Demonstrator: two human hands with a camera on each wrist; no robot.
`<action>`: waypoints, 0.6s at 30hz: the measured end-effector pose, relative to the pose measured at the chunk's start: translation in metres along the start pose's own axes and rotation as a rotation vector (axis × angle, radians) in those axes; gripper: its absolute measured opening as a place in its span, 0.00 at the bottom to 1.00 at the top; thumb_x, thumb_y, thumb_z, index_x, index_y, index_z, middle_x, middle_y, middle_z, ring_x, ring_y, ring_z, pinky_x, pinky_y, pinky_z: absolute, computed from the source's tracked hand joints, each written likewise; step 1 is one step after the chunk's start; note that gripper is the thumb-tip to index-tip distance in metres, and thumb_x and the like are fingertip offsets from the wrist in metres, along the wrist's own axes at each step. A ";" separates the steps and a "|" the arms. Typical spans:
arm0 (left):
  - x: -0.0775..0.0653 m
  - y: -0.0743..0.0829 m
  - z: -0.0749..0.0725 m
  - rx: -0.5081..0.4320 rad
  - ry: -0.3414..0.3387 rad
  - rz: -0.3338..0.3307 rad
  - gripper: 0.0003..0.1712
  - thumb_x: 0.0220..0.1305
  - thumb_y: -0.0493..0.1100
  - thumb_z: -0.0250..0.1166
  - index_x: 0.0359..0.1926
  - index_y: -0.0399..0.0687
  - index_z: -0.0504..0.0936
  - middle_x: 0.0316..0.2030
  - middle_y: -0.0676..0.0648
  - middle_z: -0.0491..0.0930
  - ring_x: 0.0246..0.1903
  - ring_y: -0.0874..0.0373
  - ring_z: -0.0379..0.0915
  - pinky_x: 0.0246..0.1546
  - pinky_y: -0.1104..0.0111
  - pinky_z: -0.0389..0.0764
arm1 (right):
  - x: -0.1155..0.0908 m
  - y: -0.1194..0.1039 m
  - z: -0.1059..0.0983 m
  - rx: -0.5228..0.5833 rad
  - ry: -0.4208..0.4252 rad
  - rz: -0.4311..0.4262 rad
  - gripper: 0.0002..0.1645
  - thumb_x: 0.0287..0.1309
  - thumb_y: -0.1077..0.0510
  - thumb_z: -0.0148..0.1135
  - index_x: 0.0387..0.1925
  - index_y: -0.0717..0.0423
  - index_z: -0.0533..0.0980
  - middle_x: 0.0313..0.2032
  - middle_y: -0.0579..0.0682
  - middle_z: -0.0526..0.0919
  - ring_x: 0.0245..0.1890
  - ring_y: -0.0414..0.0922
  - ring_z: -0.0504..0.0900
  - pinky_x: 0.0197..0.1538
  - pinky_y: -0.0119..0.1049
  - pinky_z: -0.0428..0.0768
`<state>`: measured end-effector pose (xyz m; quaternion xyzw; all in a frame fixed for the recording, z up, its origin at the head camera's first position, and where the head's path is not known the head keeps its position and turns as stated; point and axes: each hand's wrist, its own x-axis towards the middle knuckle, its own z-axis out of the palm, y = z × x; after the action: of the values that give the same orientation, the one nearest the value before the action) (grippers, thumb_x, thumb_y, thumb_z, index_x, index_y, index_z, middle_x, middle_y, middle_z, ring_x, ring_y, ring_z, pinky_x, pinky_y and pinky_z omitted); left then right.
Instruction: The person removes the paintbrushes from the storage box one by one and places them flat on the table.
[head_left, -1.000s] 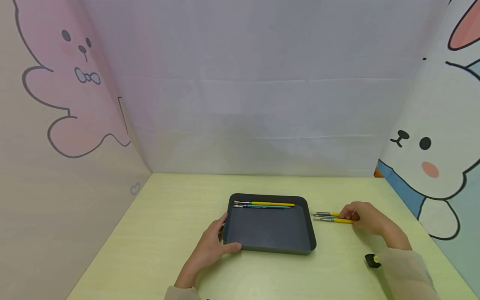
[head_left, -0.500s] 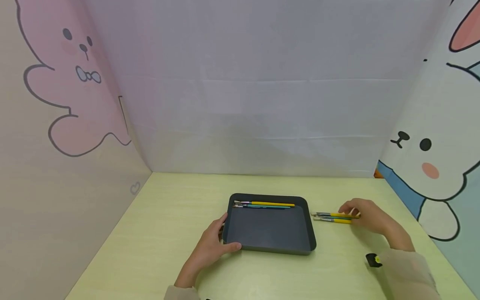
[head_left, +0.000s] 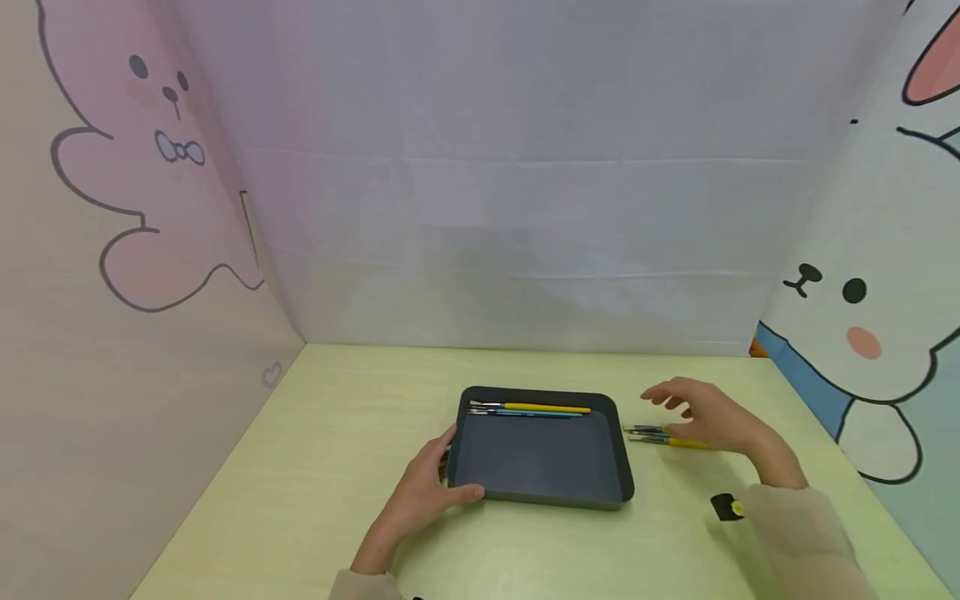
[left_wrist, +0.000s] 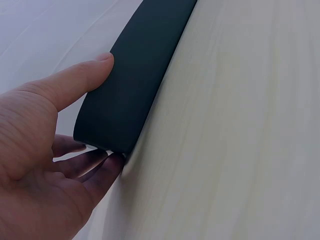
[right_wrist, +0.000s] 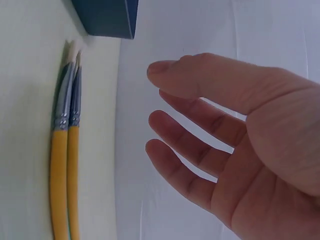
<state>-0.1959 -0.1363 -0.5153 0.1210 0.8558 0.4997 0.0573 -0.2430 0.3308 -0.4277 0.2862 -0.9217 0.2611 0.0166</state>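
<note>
A dark grey rectangular tray (head_left: 540, 462) lies on the table, with several paintbrushes (head_left: 546, 408) side by side along its far edge. At its near left corner my left hand (head_left: 420, 493) holds it, the thumb against the outer wall (left_wrist: 132, 70) and the fingers around the corner. To the right of the tray lies a small group of paintbrushes (head_left: 686, 443) with yellow and green handles, bristles toward the tray. Above them hovers my right hand (head_left: 716, 417), fingers loosely bent and apart, holding nothing. Its wrist view shows yellow-handled brushes (right_wrist: 59, 175) beside the hand; the head view hides part of them.
The pale yellow table (head_left: 300, 483) meets a white cloth backdrop (head_left: 510, 250) behind the tray. Side panels with a pink bear (head_left: 165, 250) and a white rabbit (head_left: 885, 358) bound the left and right. A small black item (head_left: 726, 507) shows at the right sleeve.
My right hand has let go of the paintbrush it was fingering, risen, and moved slightly left, its fingers spreading. The brushes lie on the table. The left hand and tray stay put.
</note>
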 end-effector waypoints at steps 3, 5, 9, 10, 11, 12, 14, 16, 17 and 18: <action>0.000 0.001 0.000 -0.006 0.000 0.006 0.67 0.55 0.56 0.84 0.85 0.43 0.54 0.76 0.33 0.64 0.68 0.36 0.72 0.66 0.44 0.76 | 0.014 -0.014 -0.003 0.012 -0.030 -0.009 0.30 0.60 0.66 0.77 0.63 0.56 0.80 0.56 0.53 0.84 0.51 0.53 0.84 0.49 0.51 0.87; 0.000 0.001 -0.001 -0.006 0.000 0.008 0.67 0.55 0.56 0.84 0.85 0.43 0.54 0.76 0.32 0.64 0.68 0.36 0.72 0.66 0.44 0.76 | 0.024 -0.023 -0.004 0.024 -0.056 -0.011 0.30 0.60 0.66 0.76 0.64 0.56 0.79 0.58 0.55 0.83 0.52 0.54 0.84 0.50 0.53 0.87; -0.001 0.001 -0.001 -0.003 0.003 0.007 0.67 0.55 0.56 0.84 0.85 0.43 0.54 0.76 0.33 0.64 0.68 0.36 0.72 0.66 0.44 0.76 | 0.047 -0.042 -0.003 0.060 -0.145 -0.024 0.32 0.62 0.66 0.75 0.67 0.57 0.77 0.61 0.58 0.81 0.56 0.58 0.83 0.54 0.57 0.86; -0.001 0.001 -0.002 -0.004 0.003 0.007 0.67 0.55 0.56 0.84 0.85 0.43 0.54 0.76 0.33 0.64 0.68 0.36 0.72 0.66 0.44 0.76 | 0.053 -0.046 -0.002 0.069 -0.170 -0.032 0.33 0.62 0.66 0.75 0.68 0.58 0.77 0.61 0.58 0.81 0.57 0.59 0.82 0.54 0.58 0.85; -0.001 0.001 -0.002 -0.009 0.003 0.008 0.67 0.55 0.56 0.84 0.85 0.43 0.54 0.76 0.32 0.64 0.68 0.36 0.72 0.66 0.44 0.76 | 0.059 -0.050 -0.001 0.078 -0.195 -0.045 0.33 0.62 0.67 0.74 0.69 0.59 0.76 0.62 0.59 0.81 0.57 0.60 0.82 0.55 0.59 0.85; -0.001 0.001 -0.002 -0.011 0.003 0.010 0.66 0.55 0.56 0.84 0.84 0.42 0.54 0.76 0.32 0.64 0.68 0.36 0.72 0.66 0.44 0.76 | 0.065 -0.054 0.001 0.088 -0.220 -0.055 0.34 0.63 0.67 0.73 0.69 0.59 0.75 0.62 0.60 0.80 0.58 0.61 0.81 0.55 0.59 0.85; -0.001 0.002 -0.002 -0.016 0.002 0.012 0.66 0.55 0.55 0.84 0.84 0.41 0.54 0.76 0.32 0.64 0.67 0.36 0.72 0.66 0.44 0.76 | 0.076 -0.060 0.005 0.096 -0.265 -0.073 0.35 0.63 0.67 0.73 0.70 0.60 0.74 0.63 0.61 0.80 0.60 0.62 0.81 0.55 0.58 0.85; -0.002 0.002 -0.001 -0.025 0.000 0.013 0.66 0.56 0.54 0.84 0.84 0.40 0.54 0.76 0.32 0.64 0.67 0.37 0.72 0.66 0.44 0.76 | 0.087 -0.066 0.010 0.098 -0.306 -0.085 0.36 0.63 0.67 0.72 0.71 0.60 0.73 0.64 0.63 0.79 0.61 0.62 0.80 0.55 0.54 0.85; -0.002 0.002 -0.001 -0.027 -0.001 0.013 0.66 0.56 0.54 0.84 0.84 0.40 0.55 0.76 0.32 0.64 0.67 0.37 0.72 0.66 0.44 0.76 | 0.092 -0.068 0.013 0.094 -0.322 -0.095 0.36 0.63 0.67 0.71 0.72 0.60 0.73 0.64 0.64 0.79 0.61 0.61 0.81 0.54 0.52 0.85; -0.002 0.003 -0.001 -0.023 -0.001 0.011 0.66 0.56 0.54 0.84 0.84 0.40 0.55 0.76 0.32 0.64 0.67 0.37 0.72 0.66 0.45 0.76 | 0.097 -0.070 0.016 0.087 -0.338 -0.095 0.37 0.62 0.68 0.71 0.72 0.60 0.73 0.65 0.64 0.78 0.61 0.61 0.80 0.54 0.49 0.85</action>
<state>-0.1935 -0.1362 -0.5126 0.1253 0.8492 0.5099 0.0564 -0.2844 0.2231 -0.3910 0.3698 -0.8846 0.2479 -0.1388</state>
